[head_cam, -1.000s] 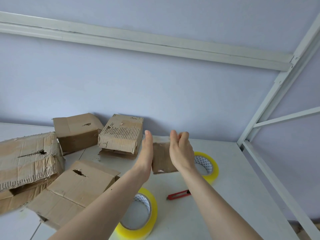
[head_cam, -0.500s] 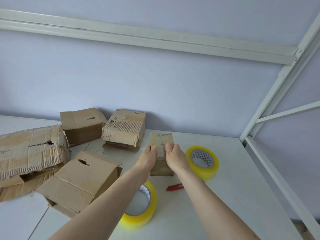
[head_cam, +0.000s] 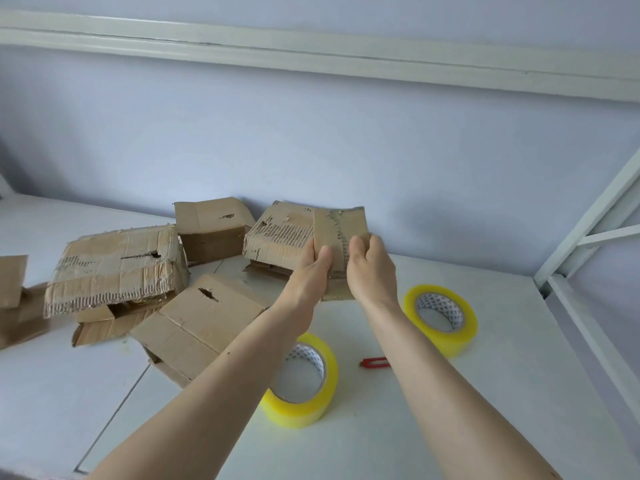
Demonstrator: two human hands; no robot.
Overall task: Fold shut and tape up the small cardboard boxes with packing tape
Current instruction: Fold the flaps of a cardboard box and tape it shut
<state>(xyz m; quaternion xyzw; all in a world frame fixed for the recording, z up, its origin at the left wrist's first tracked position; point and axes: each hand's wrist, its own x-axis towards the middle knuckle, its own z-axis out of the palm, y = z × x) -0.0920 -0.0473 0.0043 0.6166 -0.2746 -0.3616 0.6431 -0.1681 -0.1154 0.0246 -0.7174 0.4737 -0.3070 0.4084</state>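
Note:
A small brown cardboard box (head_cam: pixel 341 226) stands on end at the back of the white table (head_cam: pixel 502 393), a strip of old tape down its middle seam. My left hand (head_cam: pixel 313 271) grips its left side, thumb on the front face. My right hand (head_cam: pixel 372 266) grips its right side, fingers curled round the edge. Two yellow rolls of packing tape lie flat: one (head_cam: pixel 303 382) under my left forearm, the other (head_cam: pixel 441 318) right of my right wrist.
Several worn cardboard boxes crowd the left: a torn one (head_cam: pixel 114 268), a flat-lying one (head_cam: pixel 197 320), one by the wall (head_cam: pixel 211 225), a ribbed one (head_cam: pixel 277 237). A red cutter (head_cam: pixel 375 362) lies between my forearms. A white metal frame (head_cam: pixel 585 223) stands at right.
Both hands went from flat against the box's sides to gripping it. The box has been tipped up, so its taped face is toward me, and it sits slightly farther back.

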